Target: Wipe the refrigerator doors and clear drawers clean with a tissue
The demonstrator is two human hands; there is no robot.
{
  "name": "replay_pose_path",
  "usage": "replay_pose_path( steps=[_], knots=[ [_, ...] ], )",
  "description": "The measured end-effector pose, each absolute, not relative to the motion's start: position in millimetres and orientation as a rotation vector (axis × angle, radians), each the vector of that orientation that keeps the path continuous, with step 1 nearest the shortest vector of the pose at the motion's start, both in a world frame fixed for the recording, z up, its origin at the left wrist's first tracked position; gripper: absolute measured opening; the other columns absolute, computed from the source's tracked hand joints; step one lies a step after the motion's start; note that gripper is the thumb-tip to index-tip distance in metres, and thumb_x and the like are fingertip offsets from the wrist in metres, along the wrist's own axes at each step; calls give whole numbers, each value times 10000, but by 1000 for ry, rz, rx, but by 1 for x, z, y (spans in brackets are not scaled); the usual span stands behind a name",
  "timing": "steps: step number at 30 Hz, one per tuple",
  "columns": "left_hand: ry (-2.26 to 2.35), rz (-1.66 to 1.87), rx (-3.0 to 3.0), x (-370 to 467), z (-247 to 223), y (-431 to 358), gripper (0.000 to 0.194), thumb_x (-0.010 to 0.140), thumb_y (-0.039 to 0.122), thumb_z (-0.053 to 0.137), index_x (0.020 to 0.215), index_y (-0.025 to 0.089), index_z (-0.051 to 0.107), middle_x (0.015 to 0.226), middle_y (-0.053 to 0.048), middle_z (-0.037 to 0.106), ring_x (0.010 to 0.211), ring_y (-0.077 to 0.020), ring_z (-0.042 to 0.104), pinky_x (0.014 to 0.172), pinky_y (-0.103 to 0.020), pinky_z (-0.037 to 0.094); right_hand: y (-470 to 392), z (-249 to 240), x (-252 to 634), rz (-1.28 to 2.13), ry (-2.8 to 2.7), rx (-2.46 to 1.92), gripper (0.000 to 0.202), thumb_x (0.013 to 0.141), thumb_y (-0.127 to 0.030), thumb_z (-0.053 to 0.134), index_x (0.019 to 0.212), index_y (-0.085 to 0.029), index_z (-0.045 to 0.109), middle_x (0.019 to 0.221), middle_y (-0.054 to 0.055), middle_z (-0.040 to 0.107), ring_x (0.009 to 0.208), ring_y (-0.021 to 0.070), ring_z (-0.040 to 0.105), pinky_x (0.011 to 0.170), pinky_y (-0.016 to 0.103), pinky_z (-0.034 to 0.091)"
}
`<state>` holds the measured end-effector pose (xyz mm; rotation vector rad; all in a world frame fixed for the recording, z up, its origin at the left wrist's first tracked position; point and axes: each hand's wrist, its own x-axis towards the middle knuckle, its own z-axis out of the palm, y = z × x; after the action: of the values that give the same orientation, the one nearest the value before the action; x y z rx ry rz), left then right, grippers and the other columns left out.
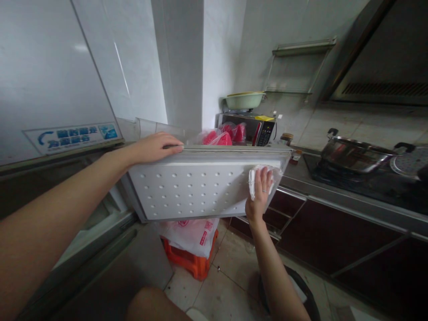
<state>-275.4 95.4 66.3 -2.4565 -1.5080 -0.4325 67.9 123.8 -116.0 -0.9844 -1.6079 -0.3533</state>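
Observation:
A refrigerator door (197,189) stands swung open, its white inner panel with rows of round dimples facing me. Over the top edge of that door rests my left hand (157,147), its fingers curled round the far side. Against the right part of the dimpled panel, my right hand (261,191) presses a crumpled white cloth (252,183); the fingers are spread over it and cover part of it. Whether it is fabric or paper I cannot tell.
Behind the door are a microwave (265,132) with a green basin (245,100) on top and red items in plastic. A steel pot (359,154) stands on the stove at right. Below are an orange stool (197,265) bearing a plastic bag (190,234) and a dark bin (309,296).

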Motion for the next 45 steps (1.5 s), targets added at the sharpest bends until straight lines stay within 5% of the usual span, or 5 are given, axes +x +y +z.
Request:
replay_pose_path(
  steps=[9, 18, 28, 34, 45],
  knots=[
    [-1433, -485, -2300, -268, 58, 74, 544, 984, 450, 258, 1365, 173, 531, 1378, -110, 559, 1257, -246, 484, 1102, -426, 332, 128, -114, 57, -392, -1754, -958, 684, 908, -48, 310, 1522, -332, 204, 1620, 40, 154, 1500, 245, 40, 1161, 595, 138],
    [-1523, -799, -2092, -276, 41, 50, 437, 967, 349, 333, 1164, 126, 652, 1074, -128, 640, 1023, -257, 578, 944, -416, 465, 172, -116, 91, -350, -1522, -925, 745, 816, -3, 311, 1509, -274, 272, 1601, 92, 220, 1492, 252, 113, 1135, 621, 195],
    [-1537, -833, -2204, -285, 48, 54, 455, 945, 337, 331, 1176, 147, 675, 1138, -130, 615, 1087, -265, 554, 995, -460, 435, 118, -121, -43, -244, -1709, -901, 888, 750, 36, 341, 1540, -304, 117, 1631, 51, -19, 1490, 305, -72, 1114, 695, 101],
    [-1618, -833, -2282, -287, 57, 55, 487, 936, 376, 325, 1141, 128, 691, 1160, -137, 605, 1126, -251, 549, 1048, -437, 408, 68, -108, -136, -222, -2096, -709, 660, 918, -85, 407, 1515, -312, 240, 1606, 76, 199, 1495, 317, 5, 1130, 660, 157],
    [-1631, -870, -2301, -290, 59, 58, 496, 936, 390, 302, 1124, 153, 694, 1147, -118, 631, 1117, -234, 562, 1046, -429, 416, 68, -66, -149, -502, -2431, -313, 477, 991, -214, 349, 1468, -227, 365, 1589, 30, 263, 1487, 249, 151, 1194, 530, 155]
  ],
)
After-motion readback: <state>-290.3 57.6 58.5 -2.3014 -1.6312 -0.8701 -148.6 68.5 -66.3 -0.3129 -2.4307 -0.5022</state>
